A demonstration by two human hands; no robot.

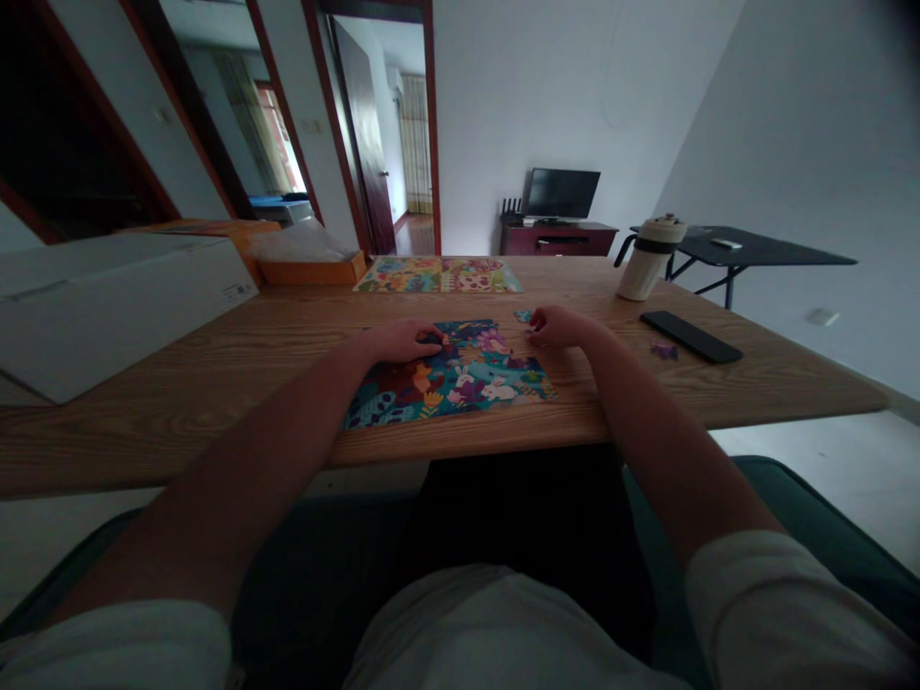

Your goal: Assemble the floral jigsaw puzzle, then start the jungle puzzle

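Note:
A partly assembled jigsaw puzzle [460,376] with white rabbits, flowers and dark blue-green foliage lies near the table's front edge. My left hand [403,340] rests on its upper left part, thumb and forefinger apart, with nothing visible between them. At the puzzle's upper right, where its outline has a gap, my right hand [559,328] is closed, fingertips pinched around a small puzzle piece that they mostly hide. Just beyond those fingertips is a loose blue puzzle piece [521,315]. Another loose piece, purplish [664,352], sits farther right.
A colourful picture sheet [438,275] lies beyond the puzzle. On the right stand a white tumbler with a black handle [649,259] and a black phone-like slab [690,335]. A white box [129,307] and an orange tray [312,270] holding clear plastic occupy the left.

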